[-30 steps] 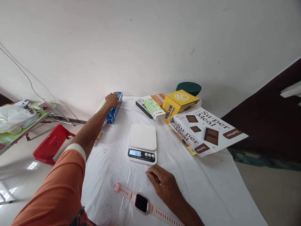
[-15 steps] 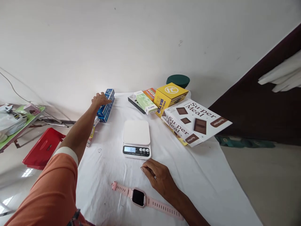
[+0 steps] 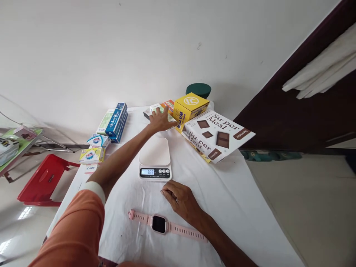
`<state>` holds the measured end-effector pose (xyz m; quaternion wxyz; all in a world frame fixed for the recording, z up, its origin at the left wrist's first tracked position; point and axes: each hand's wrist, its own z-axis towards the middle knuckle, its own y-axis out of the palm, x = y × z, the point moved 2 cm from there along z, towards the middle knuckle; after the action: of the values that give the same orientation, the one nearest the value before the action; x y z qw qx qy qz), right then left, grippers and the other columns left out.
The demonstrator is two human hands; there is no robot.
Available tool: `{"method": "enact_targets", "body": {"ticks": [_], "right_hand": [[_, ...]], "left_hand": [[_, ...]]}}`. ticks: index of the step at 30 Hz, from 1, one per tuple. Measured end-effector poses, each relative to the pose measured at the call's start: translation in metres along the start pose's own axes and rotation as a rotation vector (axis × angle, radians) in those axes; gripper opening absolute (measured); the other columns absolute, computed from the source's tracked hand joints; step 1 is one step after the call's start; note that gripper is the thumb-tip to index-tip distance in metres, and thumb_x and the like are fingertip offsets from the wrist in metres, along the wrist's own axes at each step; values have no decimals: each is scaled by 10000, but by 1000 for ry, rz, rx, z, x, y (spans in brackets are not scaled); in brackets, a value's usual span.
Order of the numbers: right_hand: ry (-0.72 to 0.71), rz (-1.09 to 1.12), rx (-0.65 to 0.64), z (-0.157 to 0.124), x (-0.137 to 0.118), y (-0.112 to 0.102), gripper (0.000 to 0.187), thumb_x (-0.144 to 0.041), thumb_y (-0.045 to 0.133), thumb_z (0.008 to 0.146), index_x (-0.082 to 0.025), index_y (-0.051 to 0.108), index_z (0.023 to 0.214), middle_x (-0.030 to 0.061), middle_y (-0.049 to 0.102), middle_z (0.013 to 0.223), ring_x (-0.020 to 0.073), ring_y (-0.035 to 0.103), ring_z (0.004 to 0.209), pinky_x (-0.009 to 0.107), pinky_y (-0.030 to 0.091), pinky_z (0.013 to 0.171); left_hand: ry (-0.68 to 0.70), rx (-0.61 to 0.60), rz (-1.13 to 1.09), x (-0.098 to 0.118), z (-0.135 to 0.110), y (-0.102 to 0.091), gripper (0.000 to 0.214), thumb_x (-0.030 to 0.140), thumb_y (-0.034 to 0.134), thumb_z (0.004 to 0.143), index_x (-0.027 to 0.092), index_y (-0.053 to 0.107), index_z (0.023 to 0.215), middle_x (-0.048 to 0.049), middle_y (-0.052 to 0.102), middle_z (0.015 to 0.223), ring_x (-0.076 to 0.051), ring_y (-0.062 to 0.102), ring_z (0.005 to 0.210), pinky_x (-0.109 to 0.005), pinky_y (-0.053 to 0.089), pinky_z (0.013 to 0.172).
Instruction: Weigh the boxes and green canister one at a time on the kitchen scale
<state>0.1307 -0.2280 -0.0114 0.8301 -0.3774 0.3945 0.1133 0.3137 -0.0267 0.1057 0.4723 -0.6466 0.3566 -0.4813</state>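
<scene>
My left hand [image 3: 159,120] stretches out over a light green and white box [image 3: 154,107], fingers spread, and covers most of it. Whether the fingertips touch the box I cannot tell. My right hand [image 3: 179,198] rests on the white cloth with its fingers curled in and nothing visible in them. Just beyond it stands a white kitchen scale [image 3: 155,152], its platform bare and its display reading 363. A pink smartwatch [image 3: 159,224] lies stretched out nearer to me.
Right of my left hand are an orange box [image 3: 168,105], a yellow box [image 3: 191,105] and a white Su-per Meal box [image 3: 219,133]. On the left lie blue boxes [image 3: 116,120] and soap boxes [image 3: 93,155]. A red chair [image 3: 41,178] stands beside the table.
My left hand has moved right, from the blue boxes to the light green and white box. My right hand stays by the scale. The view has shifted, showing more boxes at left.
</scene>
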Motion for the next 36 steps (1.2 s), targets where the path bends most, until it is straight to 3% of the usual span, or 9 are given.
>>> {"method": "enact_targets", "body": {"ticks": [3, 6, 11, 14, 19, 25, 28, 31, 36], "right_hand": [[-15, 16, 9, 0, 1, 0, 204, -111, 532, 988, -215, 578, 819, 7, 649, 747, 142, 575, 643, 245, 422, 605], [-30, 21, 13, -1, 2, 1, 195, -106, 543, 983, -212, 582, 825, 10, 656, 752, 145, 582, 654, 247, 426, 614], [-40, 12, 14, -1, 3, 2, 191, -95, 550, 975, -207, 589, 825, 15, 662, 764, 147, 581, 666, 254, 420, 627], [-30, 11, 8, -1, 3, 3, 192, -92, 557, 967, -204, 587, 814, 10, 656, 755, 143, 571, 655, 252, 415, 624], [-4, -9, 11, 0, 2, 1, 206, -103, 558, 967, -206, 578, 790, -5, 614, 722, 127, 518, 601, 245, 395, 594], [-16, -14, 16, -1, 0, 2, 196, -92, 567, 951, -208, 584, 793, -4, 635, 728, 131, 534, 602, 249, 413, 600], [-19, -13, 19, -1, 0, 2, 194, -90, 572, 955, -207, 594, 801, 6, 662, 752, 143, 574, 631, 256, 436, 616], [-6, -10, 12, 0, 0, 3, 192, -90, 585, 954, -206, 603, 803, 11, 675, 762, 153, 604, 650, 263, 453, 621], [5, -42, -7, 1, -1, 2, 193, -102, 593, 961, -209, 617, 802, 20, 691, 776, 167, 629, 669, 275, 469, 630]], "left_hand": [[-53, 24, -13, 18, 9, 16, 751, 601, 662, 854, 209, 466, 1464, -228, 347, 1613, -497, 295, 1512, -615, 285, 1181], [-96, 55, -50, 17, 11, 20, 619, 512, 650, 848, 207, 504, 1367, -212, 366, 1581, -496, 248, 1527, -626, 305, 1170], [-53, 74, -114, -2, 4, 13, 628, 374, 730, 780, 208, 472, 1328, -211, 380, 1533, -452, 335, 1479, -540, 426, 1080], [-161, 132, -201, -15, 3, 13, 753, 340, 760, 746, 182, 403, 1390, -244, 372, 1538, -440, 370, 1466, -512, 430, 1076], [-322, 92, -289, -30, 7, 15, 915, 236, 762, 707, 66, 308, 1482, -332, 436, 1509, -439, 488, 1403, -489, 438, 1075], [-346, 147, -338, -67, -3, -7, 607, 228, 740, 746, 99, 526, 1299, -239, 633, 1335, -340, 646, 1215, -370, 515, 859], [-284, 193, -364, -93, -25, -22, 512, 299, 743, 748, 135, 590, 1208, -152, 690, 1224, -285, 680, 1068, -344, 512, 779], [-106, 233, -370, -112, -60, -35, 556, 332, 751, 725, 151, 610, 1231, -106, 692, 1219, -269, 660, 1078, -363, 520, 869], [203, 103, -298, -120, -127, -37, 627, 350, 732, 740, 173, 593, 1326, -87, 686, 1256, -281, 648, 1115, -416, 514, 988]]}}
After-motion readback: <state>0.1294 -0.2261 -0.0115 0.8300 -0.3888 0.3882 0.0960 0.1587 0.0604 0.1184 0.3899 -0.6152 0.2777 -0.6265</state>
